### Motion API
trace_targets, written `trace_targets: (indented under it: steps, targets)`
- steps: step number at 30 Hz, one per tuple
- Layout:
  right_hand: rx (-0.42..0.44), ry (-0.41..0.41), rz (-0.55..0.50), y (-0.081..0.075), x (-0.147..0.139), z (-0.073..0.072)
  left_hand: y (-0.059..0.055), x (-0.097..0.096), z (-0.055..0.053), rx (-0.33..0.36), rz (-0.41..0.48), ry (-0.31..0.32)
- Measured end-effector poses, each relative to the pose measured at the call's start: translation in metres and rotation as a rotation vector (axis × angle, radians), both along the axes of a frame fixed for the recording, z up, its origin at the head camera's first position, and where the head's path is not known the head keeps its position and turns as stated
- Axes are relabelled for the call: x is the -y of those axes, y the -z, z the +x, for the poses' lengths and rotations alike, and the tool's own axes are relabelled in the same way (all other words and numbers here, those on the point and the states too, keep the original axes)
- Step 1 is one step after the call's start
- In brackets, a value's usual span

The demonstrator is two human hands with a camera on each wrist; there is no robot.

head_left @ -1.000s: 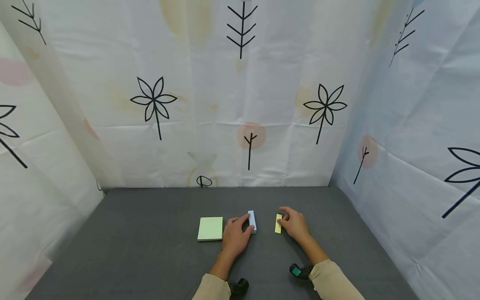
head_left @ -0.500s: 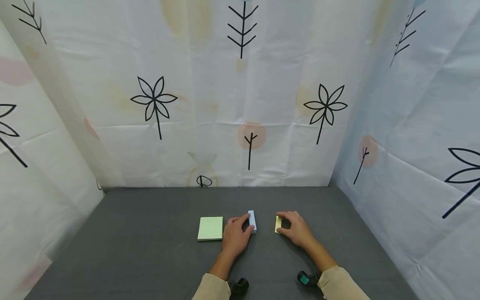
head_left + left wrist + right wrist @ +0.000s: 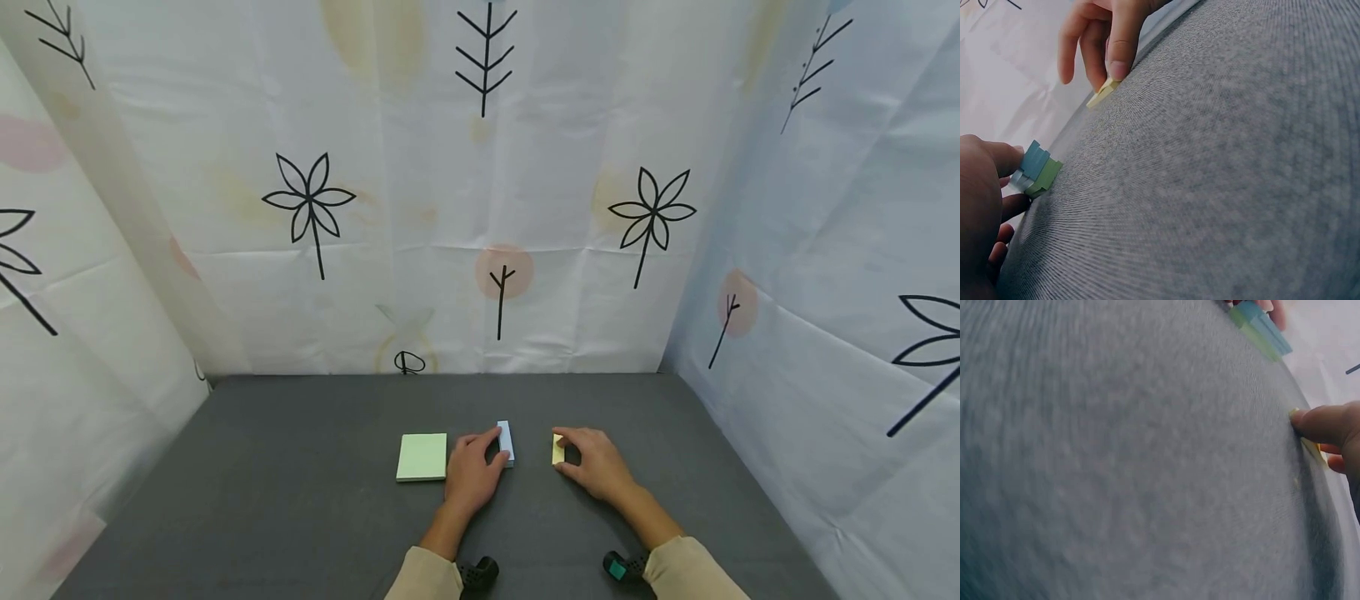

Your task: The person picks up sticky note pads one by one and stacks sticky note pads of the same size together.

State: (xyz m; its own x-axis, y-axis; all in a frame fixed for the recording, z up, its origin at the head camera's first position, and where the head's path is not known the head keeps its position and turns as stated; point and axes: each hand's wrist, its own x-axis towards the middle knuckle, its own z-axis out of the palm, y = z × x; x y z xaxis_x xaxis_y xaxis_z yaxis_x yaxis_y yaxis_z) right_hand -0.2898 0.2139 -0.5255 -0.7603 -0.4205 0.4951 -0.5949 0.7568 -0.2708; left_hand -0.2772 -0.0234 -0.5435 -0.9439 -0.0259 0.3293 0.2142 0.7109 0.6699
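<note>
My left hand holds a narrow blue sticky note pad between thumb and fingertips at its left side. In the left wrist view the blue pad sits on a green strip pad, and both are within that grip. To the right, my right hand pinches a small yellow sticky note strip, thumb at its near end and a finger at its far end. The yellow strip lies low at the cloth in the left wrist view. My right fingers cover parts of it.
A square pale green sticky note pad lies just left of my left hand. Grey cloth covers the table. White printed curtains stand behind it and along both sides. Dark wrist devices sit beside both sleeves.
My right hand has brought its raised finger down to the yellow strip's far end, with the thumb now at the near end. Its forearm has shifted right. The left hand stays in place.
</note>
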Motion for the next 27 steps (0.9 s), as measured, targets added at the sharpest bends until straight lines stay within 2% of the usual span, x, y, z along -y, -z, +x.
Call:
trace_targets:
  steps: [7,10,16,27]
  targets:
    - [-0.213,-0.066,0.083,0.003,-0.004,-0.006,0.001,0.001,0.0,0.002,-0.001,0.0]
    - [-0.262,-0.089,0.074,0.004,-0.004,-0.008,0.001,0.001,0.0,0.002,0.002,0.001]
    - [-0.23,-0.079,0.014,0.005,-0.005,-0.011,0.001,0.0,0.001,-0.003,0.013,0.007]
    - [-0.179,-0.077,-0.025,0.004,-0.007,-0.009,-0.001,0.0,0.002,-0.004,0.011,0.005]
